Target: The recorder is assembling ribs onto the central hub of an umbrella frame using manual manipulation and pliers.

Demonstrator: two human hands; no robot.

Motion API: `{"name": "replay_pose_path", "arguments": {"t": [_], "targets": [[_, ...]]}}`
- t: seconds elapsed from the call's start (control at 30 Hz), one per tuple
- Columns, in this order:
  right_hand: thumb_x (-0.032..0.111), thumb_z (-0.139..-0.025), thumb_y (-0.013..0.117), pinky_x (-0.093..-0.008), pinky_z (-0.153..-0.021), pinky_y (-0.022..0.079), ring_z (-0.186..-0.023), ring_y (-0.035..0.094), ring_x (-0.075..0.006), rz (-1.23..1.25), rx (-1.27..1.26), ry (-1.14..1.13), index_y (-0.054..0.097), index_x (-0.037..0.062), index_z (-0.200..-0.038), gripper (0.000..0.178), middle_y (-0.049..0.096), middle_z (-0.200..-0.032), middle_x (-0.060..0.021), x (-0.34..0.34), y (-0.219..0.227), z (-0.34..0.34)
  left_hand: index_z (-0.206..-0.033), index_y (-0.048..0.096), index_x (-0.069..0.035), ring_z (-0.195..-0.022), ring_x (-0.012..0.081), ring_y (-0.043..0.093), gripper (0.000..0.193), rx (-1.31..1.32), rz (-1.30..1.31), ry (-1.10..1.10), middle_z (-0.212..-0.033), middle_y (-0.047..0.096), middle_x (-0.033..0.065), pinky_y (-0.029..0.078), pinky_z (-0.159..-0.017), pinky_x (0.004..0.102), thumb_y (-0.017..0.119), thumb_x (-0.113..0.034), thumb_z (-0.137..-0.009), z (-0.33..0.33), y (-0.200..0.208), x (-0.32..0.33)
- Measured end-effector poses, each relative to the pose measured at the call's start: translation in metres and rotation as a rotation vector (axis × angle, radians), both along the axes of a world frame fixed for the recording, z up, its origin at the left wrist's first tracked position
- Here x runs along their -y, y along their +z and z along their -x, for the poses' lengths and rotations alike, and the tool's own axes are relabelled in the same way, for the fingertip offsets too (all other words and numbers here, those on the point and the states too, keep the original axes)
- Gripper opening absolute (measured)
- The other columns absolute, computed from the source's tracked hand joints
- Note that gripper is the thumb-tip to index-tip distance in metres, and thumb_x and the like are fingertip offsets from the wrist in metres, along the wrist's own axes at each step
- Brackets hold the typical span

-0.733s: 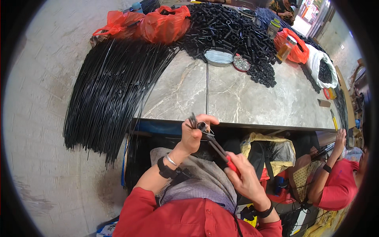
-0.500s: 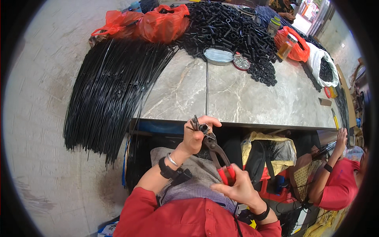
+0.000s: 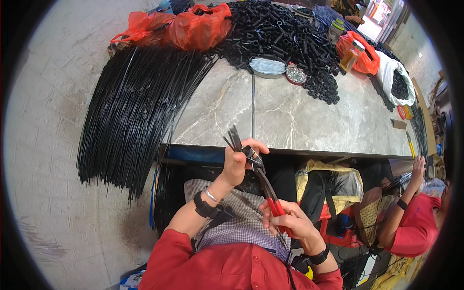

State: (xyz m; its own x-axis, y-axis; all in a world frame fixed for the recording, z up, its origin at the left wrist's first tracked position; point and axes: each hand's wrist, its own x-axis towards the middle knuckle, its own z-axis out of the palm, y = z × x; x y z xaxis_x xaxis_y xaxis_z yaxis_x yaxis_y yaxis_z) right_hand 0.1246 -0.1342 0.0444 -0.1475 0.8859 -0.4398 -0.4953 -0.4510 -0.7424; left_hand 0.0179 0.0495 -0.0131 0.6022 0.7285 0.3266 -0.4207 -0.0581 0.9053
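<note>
Head view | left hand (image 3: 240, 163) clenched a few thin black rods (image 3: 234, 139) above lap, short of bench (image 3: 299, 116) edge | right hand (image 3: 289, 223) gripped red-handled pliers (image 3: 265, 186), nose at rods | risk: pliers could slip off, pinching fingers.

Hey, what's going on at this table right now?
A person in a red shirt sits at a stone-topped table. Their left hand holds a small bunch of thin black rods upright, while their right hand grips red-handled pliers whose jaws meet the bunch at the left hand. A big fan of long black rods hangs over the table's left edge, with a pile of short black tubes and orange bags at the far side. Another person in red works to the right.
</note>
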Motion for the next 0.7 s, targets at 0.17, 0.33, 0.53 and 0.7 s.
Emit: {"name": "replay_pose_path", "arguments": {"t": [0.17,0.33,0.53,0.7], "targets": [[0.006,-0.084,0.053,-0.0236,-0.053,0.039,-0.059,0.049,-0.0071,-0.275,0.839,-0.004,0.057,-0.0054,-0.107,0.026,0.053,-0.073,-0.0035,0.006,-0.01,-0.008,-0.09,0.064,0.0,-0.052,0.0022,0.039,0.086,-0.078,-0.032,-0.004,-0.061,0.043,-0.0055,0.028,-0.045,0.019,0.04,-0.08,-0.073,0.006,0.012,0.003],[0.02,-0.079,0.071,-0.0283,-0.048,0.042,-0.05,0.056,-0.0202,-0.075,0.636,0.027,0.054,-0.0031,-0.102,0.037,0.058,-0.065,-0.0096,0.005,0.002,0.013,-0.087,0.065,0.003,-0.054,0.0024,0.044,0.096,-0.134,-0.065,0.046,-0.06,0.05,-0.0041,0.03,-0.048,0.0182,0.033,-0.086,-0.067,0.006,0.016,0.005],[0.01,-0.071,0.074,-0.0282,-0.043,0.044,-0.045,0.058,-0.0191,-0.351,1.523,-0.071,0.05,0.0015,-0.11,0.047,0.057,-0.056,-0.0062,0.003,0.018,0.013,-0.08,0.063,0.001,-0.06,0.004,0.049,0.097,-0.25,-0.024,0.028,-0.066,0.054,-0.0005,0.034,-0.051,0.0191,0.03,-0.089,-0.065,0.02,0.024,-0.001],[0.009,-0.076,0.063,-0.0216,-0.039,0.038,-0.042,0.051,-0.0101,-0.043,0.396,0.152,0.049,-0.0035,-0.115,0.043,0.055,-0.059,-0.003,-0.002,0.038,-0.011,-0.076,0.062,0.0,-0.052,0.003,0.045,0.094,-0.139,-0.068,0.043,-0.059,0.052,-0.001,0.03,-0.046,0.0177,0.031,-0.089,-0.066,0.023,0.026,0.002]]}}
